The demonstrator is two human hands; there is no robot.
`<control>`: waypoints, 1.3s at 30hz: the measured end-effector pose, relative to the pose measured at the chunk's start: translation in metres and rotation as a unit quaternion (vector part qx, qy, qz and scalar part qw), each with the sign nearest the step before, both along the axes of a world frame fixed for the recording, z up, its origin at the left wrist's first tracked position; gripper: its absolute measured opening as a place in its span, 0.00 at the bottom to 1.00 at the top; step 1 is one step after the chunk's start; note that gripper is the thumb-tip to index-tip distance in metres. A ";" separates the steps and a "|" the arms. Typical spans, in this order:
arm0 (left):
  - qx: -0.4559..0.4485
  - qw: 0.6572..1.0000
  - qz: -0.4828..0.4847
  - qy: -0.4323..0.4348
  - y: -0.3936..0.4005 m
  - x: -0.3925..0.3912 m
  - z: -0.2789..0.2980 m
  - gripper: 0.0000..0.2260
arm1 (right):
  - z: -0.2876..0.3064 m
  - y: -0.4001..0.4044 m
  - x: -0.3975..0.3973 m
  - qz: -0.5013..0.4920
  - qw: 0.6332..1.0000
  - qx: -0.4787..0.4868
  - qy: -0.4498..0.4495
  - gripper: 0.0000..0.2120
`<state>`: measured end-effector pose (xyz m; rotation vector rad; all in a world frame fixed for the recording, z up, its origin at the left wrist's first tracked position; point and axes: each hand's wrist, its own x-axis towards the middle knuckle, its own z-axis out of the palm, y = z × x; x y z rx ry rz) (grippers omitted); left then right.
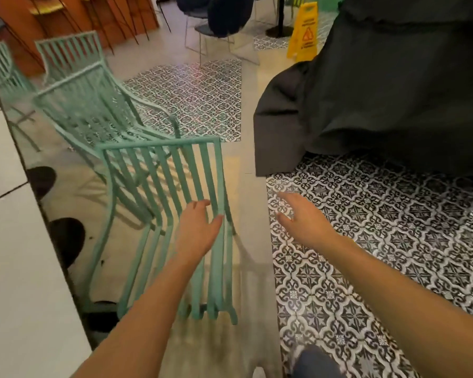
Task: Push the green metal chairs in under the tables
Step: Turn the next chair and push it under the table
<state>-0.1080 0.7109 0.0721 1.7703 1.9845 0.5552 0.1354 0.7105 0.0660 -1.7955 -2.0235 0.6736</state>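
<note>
Left hand [200, 227] rests open-fingered against the slatted back of the nearest green chair [170, 214], which stands beside the white table [19, 268], while the right hand [301, 219] hovers open, clear of it.

Chair [164, 203] under my left hand [200, 227]: mint-green slatted metal, as are three more chairs [93, 105] beyond it. Table top [8, 241] beside me: white, dark seams. Floor tiles [380, 241]: black-and-white ornamental pattern; bare strip between: pale beige. Drape [393, 91]: plain black. Floor sign [305, 31]: yellow, red symbol.
</note>
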 end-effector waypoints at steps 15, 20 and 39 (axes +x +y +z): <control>-0.024 0.971 0.238 -0.010 0.316 0.045 -0.014 0.23 | -0.006 0.374 0.044 0.117 0.989 -0.040 0.075 0.24; -0.044 0.928 0.368 -0.042 0.380 0.020 -0.038 0.31 | -0.021 0.477 -0.001 0.238 0.969 -0.051 0.042 0.26; -0.128 0.711 0.686 -0.087 0.517 -0.092 -0.093 0.26 | -0.034 0.736 -0.241 0.624 0.778 -0.044 -0.061 0.27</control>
